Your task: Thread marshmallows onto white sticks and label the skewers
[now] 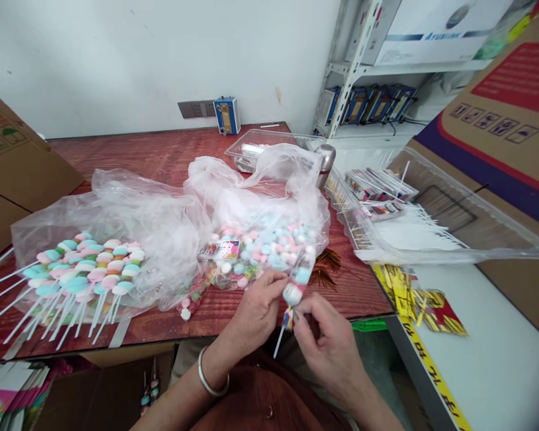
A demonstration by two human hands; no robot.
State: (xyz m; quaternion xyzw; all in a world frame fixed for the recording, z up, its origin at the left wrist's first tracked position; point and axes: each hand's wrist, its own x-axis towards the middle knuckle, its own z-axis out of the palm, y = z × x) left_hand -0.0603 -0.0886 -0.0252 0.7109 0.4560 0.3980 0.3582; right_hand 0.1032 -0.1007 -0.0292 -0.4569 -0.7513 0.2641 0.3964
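One wrapped marshmallow stick (pixel 291 293), lower centre, between my hands, long axis slanting upper right to lower left. Left fingers (pixel 270 287) pinching upper wrapper; right fingers (pixel 315 308) pinching near gathered neck (pixel 289 310).

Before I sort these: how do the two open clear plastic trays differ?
The clear tray beside the brown carton looks larger and holds white sticks; the clear tray behind the plastic bags looks smaller, standing farther back. Both are see-through.
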